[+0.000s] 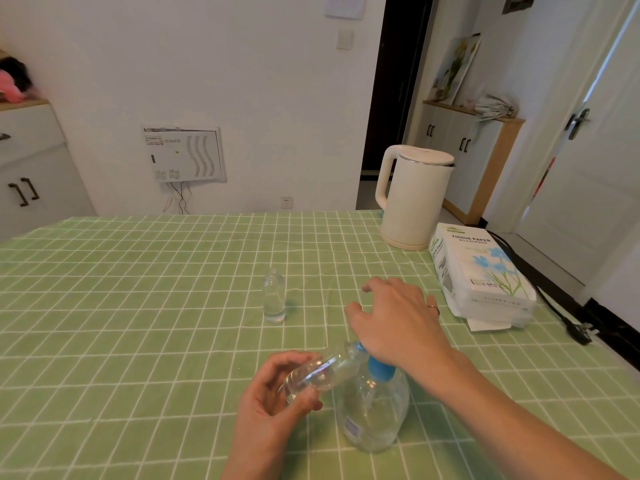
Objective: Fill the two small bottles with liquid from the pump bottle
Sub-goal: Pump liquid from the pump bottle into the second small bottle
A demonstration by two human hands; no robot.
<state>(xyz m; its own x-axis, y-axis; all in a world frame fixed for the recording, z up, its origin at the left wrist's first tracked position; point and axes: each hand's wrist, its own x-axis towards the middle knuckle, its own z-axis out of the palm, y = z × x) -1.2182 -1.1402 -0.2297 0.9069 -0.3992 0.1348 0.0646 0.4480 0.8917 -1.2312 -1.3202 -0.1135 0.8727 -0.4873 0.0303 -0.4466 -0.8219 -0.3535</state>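
A clear pump bottle (372,410) with a blue pump collar stands on the green checked tablecloth near the front. My right hand (394,320) presses down on its pump head with the palm, fingers spread and fairly straight. My left hand (273,407) grips a small clear bottle (318,374), tilted on its side with its mouth held at the pump's nozzle. A second small clear bottle (274,296) stands upright and alone farther back on the cloth, with some liquid at its bottom.
A cream electric kettle (412,199) stands at the back right of the table (138,306). A pack of tissue paper (481,275) lies beside it, with a black cable and plug (581,336) at the right edge.
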